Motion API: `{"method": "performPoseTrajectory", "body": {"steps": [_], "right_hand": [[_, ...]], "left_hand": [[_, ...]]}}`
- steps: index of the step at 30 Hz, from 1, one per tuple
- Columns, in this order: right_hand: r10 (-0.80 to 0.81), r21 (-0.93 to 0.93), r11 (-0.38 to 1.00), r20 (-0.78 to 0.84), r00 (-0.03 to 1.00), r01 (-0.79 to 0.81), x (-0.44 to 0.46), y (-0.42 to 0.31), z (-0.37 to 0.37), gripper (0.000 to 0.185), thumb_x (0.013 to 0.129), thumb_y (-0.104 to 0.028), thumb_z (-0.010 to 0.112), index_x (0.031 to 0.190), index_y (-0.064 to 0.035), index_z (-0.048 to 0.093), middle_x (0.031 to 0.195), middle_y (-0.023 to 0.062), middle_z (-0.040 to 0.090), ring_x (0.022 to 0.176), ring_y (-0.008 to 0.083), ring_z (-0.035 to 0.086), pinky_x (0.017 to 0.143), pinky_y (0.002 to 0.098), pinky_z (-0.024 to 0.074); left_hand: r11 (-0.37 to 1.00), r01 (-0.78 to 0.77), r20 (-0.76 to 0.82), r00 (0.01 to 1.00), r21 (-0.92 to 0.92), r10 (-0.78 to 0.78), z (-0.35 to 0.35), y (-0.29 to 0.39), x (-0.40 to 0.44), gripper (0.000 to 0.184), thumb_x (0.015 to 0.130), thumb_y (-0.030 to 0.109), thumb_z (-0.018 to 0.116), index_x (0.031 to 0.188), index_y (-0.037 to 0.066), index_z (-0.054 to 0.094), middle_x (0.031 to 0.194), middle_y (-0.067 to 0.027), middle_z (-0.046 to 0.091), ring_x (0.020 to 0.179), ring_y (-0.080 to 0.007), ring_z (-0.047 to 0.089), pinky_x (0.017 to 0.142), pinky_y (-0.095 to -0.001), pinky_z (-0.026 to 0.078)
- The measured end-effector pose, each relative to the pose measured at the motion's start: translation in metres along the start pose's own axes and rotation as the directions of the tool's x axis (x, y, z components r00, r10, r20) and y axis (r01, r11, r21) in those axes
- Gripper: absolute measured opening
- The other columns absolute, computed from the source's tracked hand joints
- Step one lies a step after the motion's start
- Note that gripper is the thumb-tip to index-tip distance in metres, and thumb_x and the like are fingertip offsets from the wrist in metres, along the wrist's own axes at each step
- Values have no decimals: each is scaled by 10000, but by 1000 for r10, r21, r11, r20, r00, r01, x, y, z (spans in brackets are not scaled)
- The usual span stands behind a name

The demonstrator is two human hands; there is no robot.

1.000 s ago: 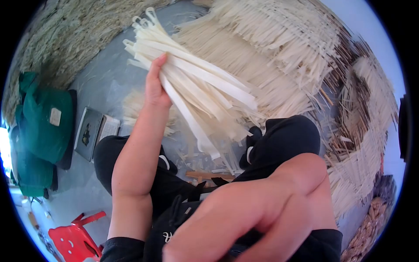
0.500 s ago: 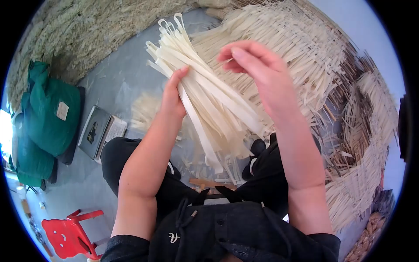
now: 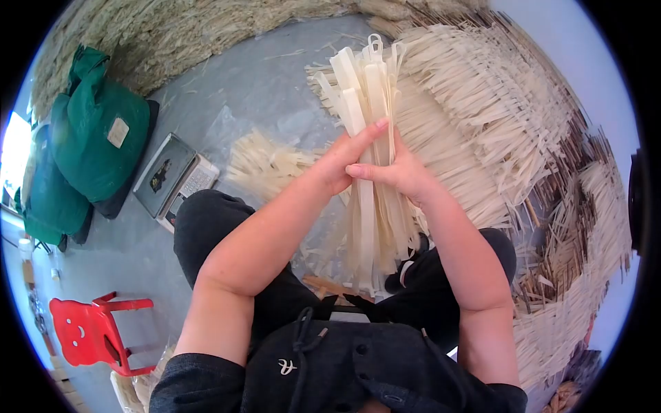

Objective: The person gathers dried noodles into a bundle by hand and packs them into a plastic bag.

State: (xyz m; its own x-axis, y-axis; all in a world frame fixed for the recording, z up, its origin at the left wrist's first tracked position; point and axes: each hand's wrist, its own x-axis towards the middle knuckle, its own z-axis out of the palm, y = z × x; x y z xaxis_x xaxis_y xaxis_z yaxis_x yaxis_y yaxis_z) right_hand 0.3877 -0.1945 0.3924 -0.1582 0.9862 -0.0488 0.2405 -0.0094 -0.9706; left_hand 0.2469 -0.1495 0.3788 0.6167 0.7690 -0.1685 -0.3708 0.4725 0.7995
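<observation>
Both my hands are wrapped round a bundle of pale, flat, ribbon-like strips (image 3: 368, 220), held nearly upright in front of me. Several strips are bent over into loops at the top, and their lower ends fan out above my feet. My left hand (image 3: 348, 155) grips the bundle from the left, thumb laid across the front. My right hand (image 3: 399, 168) closes round it from the right just below, its thumb crossing toward my left hand. The fingers behind the strips are hidden. What the strips are made of I cannot tell.
Large heaps of pale strips (image 3: 482, 117) lie on the right. A smaller pile (image 3: 265, 165) is on the grey floor (image 3: 200, 93). At the left are green bags (image 3: 103, 138), a scale (image 3: 182, 179) and a red chair (image 3: 89, 330). Fibrous material (image 3: 186, 41) lines the back.
My right hand has come down from the air and closed on the bundle. The bundle has turned from slanting to nearly upright, and the view has shifted.
</observation>
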Motion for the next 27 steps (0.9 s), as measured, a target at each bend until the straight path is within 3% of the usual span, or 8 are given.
{"method": "performPoseTrajectory", "body": {"steps": [8, 10, 14, 16, 20, 23, 25, 27], "right_hand": [[-104, 9, 994, -226, 969, 109, -11, -4, 7, 832, 681, -195, 824, 1350, -41, 354, 1168, 139, 576, 1076, 237, 580, 908, 359, 488], [-134, 194, 964, -226, 965, 180, -11, -3, 3, 755, 687, -133, 793, 1319, -49, 389, 1130, 125, 587, 1026, 220, 596, 855, 349, 509], [-92, 353, 923, -191, 977, 156, 3, 5, -1, 759, 689, -124, 791, 1326, -48, 384, 1151, 117, 588, 1003, 203, 610, 828, 334, 519], [-137, 473, 856, -182, 974, 209, 9, -3, -6, 663, 694, -93, 780, 1273, -39, 460, 1103, 98, 620, 961, 187, 626, 810, 333, 525], [-22, 460, 885, -112, 993, 72, 10, -17, -31, 456, 710, -57, 752, 1141, -22, 607, 990, 72, 663, 914, 170, 640, 793, 336, 531], [-58, 430, 897, -113, 992, 102, 22, -11, -40, 492, 707, -62, 750, 1170, -11, 592, 1009, 87, 660, 891, 177, 647, 765, 330, 543], [-51, 411, 906, -127, 991, 100, 33, -8, -43, 482, 714, -109, 733, 1157, 9, 583, 992, 98, 649, 887, 194, 640, 774, 329, 536], [-51, 399, 911, -141, 989, 104, 47, -6, -43, 482, 722, -157, 715, 1143, 30, 574, 975, 110, 637, 883, 211, 633, 783, 328, 528]], "left_hand": [[983, -4, 178, 984, 185, -29, 3, 14, 0, 915, 823, 561, 683, 1447, 14, 298, 1390, -174, 438, 1259, -269, 475, 992, -407, 451], [869, 80, 116, 981, 489, -155, 11, 31, -9, 836, 857, 565, 641, 1440, 38, 356, 1377, -153, 473, 1229, -240, 501, 1003, -392, 442], [698, 106, 102, 963, 709, -250, 16, 72, -15, 918, 814, 614, 659, 1475, 77, 316, 1392, -150, 459, 1233, -255, 495, 1008, -396, 435], [476, -13, 191, 925, 880, -329, -3, 91, -9, 830, 841, 517, 682, 1466, 80, 353, 1384, -126, 465, 1189, -230, 528, 986, -363, 451], [601, 41, 175, 939, 798, -296, -46, 122, -20, 719, 856, 395, 705, 1440, 91, 416, 1381, -95, 479, 1074, -161, 562, 922, -308, 475], [588, 20, 174, 946, 809, -272, -81, 120, -13, 628, 855, 302, 719, 1411, 137, 478, 1334, -51, 528, 911, -101, 569, 812, -255, 492], [460, 151, 46, 920, 875, -389, -96, 106, -14, 629, 844, 301, 733, 1413, 197, 485, 1276, -7, 561, 787, -83, 548, 717, -235, 490], [462, 128, 55, 930, 878, -363, -116, 83, -1, 532, 839, 303, 740, 1337, 215, 574, 1125, 17, 622, 697, -80, 546, 639, -244, 489]]}}
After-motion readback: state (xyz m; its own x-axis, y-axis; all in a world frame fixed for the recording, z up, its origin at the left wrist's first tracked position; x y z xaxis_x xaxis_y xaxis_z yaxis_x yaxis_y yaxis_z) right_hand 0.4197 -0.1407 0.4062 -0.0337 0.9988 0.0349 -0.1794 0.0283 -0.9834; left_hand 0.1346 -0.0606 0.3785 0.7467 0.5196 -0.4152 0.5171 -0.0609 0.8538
